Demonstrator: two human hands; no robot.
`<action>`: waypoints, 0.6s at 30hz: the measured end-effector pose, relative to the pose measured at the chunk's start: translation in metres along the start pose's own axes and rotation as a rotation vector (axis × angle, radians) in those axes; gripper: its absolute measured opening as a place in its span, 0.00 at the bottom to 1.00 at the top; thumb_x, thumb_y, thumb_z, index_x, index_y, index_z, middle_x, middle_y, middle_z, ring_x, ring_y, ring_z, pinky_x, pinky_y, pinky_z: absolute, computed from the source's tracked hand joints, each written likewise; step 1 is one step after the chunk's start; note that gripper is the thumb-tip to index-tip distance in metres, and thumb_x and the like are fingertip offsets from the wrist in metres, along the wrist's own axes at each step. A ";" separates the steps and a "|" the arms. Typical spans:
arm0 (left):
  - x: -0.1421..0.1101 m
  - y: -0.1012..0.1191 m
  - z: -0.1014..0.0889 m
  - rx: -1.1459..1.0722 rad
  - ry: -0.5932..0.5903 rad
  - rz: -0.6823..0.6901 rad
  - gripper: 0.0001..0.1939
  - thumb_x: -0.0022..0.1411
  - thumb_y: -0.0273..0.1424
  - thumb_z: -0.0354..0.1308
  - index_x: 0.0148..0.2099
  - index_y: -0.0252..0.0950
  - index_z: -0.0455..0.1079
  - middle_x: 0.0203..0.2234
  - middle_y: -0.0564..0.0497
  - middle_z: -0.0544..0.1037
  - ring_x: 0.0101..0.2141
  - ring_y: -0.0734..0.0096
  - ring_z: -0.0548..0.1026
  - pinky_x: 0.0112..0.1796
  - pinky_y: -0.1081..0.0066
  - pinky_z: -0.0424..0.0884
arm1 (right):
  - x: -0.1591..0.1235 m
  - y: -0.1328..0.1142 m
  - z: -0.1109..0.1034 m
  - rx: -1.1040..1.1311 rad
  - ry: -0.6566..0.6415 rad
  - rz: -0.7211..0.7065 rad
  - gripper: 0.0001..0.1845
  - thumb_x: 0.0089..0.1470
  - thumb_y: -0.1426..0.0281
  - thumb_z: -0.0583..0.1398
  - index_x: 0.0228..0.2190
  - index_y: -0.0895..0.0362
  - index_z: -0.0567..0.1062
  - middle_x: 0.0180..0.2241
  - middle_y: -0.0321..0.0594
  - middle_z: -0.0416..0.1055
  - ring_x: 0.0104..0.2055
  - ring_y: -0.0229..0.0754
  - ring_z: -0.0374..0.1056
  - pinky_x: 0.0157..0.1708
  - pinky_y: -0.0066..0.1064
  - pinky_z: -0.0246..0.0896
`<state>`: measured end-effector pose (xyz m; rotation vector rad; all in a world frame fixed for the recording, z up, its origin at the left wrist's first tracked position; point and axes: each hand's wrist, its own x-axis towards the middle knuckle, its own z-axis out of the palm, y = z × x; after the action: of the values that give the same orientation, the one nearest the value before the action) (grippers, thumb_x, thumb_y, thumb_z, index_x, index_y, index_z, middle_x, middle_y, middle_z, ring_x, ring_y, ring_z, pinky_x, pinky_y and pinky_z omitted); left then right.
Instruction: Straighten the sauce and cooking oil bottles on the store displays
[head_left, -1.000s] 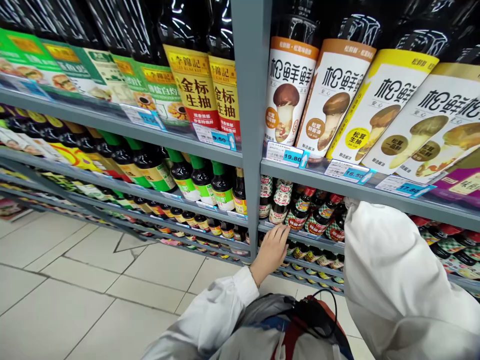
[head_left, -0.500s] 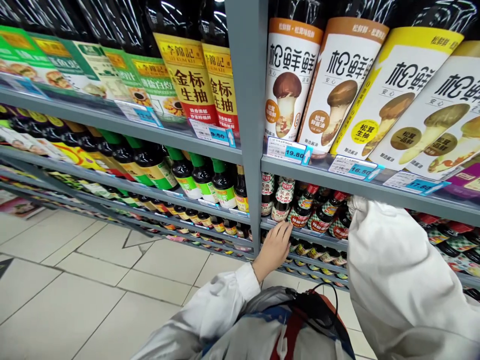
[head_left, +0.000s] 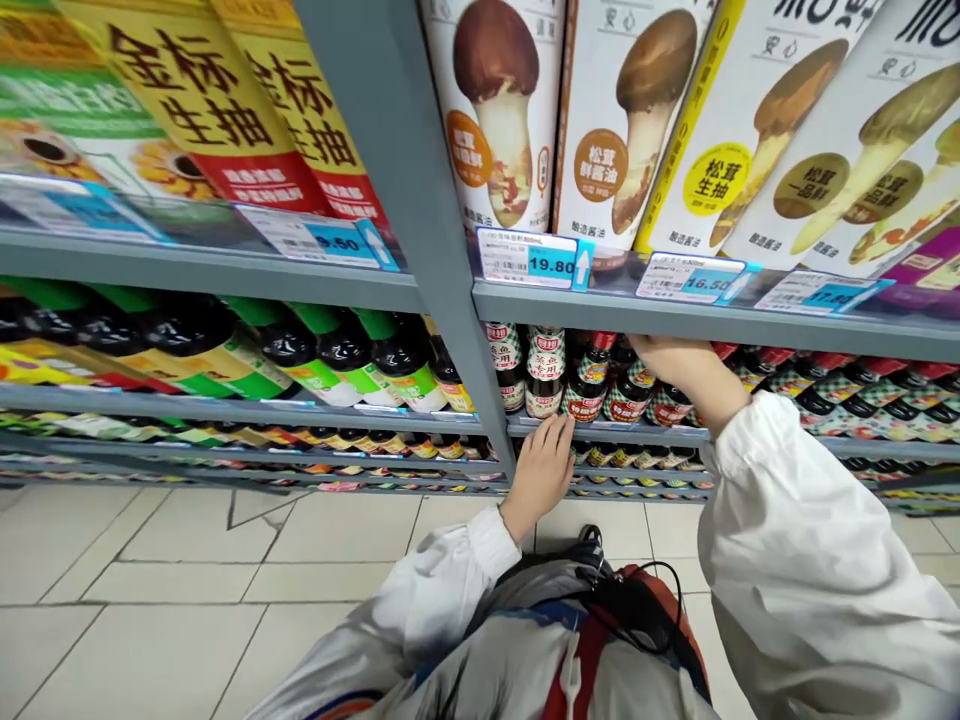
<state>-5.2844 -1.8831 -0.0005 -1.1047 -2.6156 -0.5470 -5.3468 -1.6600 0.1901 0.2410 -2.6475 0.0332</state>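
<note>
My left hand (head_left: 541,468) rests at the front edge of the lower shelf (head_left: 517,425), fingers stretched out and holding nothing. Just above its fingertips stands a sauce bottle with a white checked label (head_left: 546,375), and beside it a red-capped sauce bottle (head_left: 586,385). My right hand (head_left: 686,370) reaches in beneath the upper shelf, over the tops of the red-capped bottles. Its fingers are hidden behind the shelf edge and among the bottles, so what they touch does not show. A dark bottle with a red label (head_left: 669,405) stands just below that hand.
Tall soy sauce cartons with mushroom pictures (head_left: 634,130) line the upper shelf (head_left: 675,315). A grey upright post (head_left: 390,130) divides the bays. Green-capped bottles (head_left: 405,355) fill the left bay. A bag with a black cord (head_left: 637,610) hangs at my front, above the tiled floor (head_left: 172,640).
The view has moved closer to the shelves and tilted down. My right hand, previously hidden behind its sleeve, now shows reaching under the upper shelf. My left hand stays at the shelf edge.
</note>
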 end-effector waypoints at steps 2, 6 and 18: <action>0.000 0.001 0.001 -0.006 0.009 -0.006 0.29 0.71 0.29 0.49 0.72 0.30 0.53 0.64 0.35 0.68 0.65 0.48 0.64 0.60 0.52 0.66 | -0.021 -0.007 -0.008 0.083 0.016 0.014 0.25 0.71 0.55 0.49 0.55 0.59 0.72 0.60 0.52 0.70 0.64 0.56 0.63 0.64 0.56 0.56; 0.000 0.005 0.005 -0.031 0.037 -0.023 0.31 0.71 0.30 0.49 0.73 0.31 0.51 0.64 0.34 0.67 0.65 0.45 0.63 0.62 0.48 0.64 | -0.079 -0.044 -0.038 0.219 0.120 0.063 0.25 0.68 0.56 0.53 0.57 0.57 0.71 0.56 0.51 0.72 0.63 0.57 0.65 0.63 0.58 0.60; -0.016 -0.010 -0.022 -0.175 0.159 0.059 0.20 0.74 0.28 0.47 0.65 0.38 0.66 0.67 0.42 0.65 0.68 0.56 0.61 0.65 0.51 0.66 | -0.258 -0.151 0.151 0.683 0.197 0.144 0.15 0.62 0.74 0.55 0.49 0.52 0.70 0.43 0.46 0.76 0.46 0.49 0.75 0.44 0.43 0.74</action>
<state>-5.2794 -1.9089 0.0109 -1.1343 -2.4289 -0.8283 -5.1654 -1.7759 -0.0665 0.2480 -2.3598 0.9611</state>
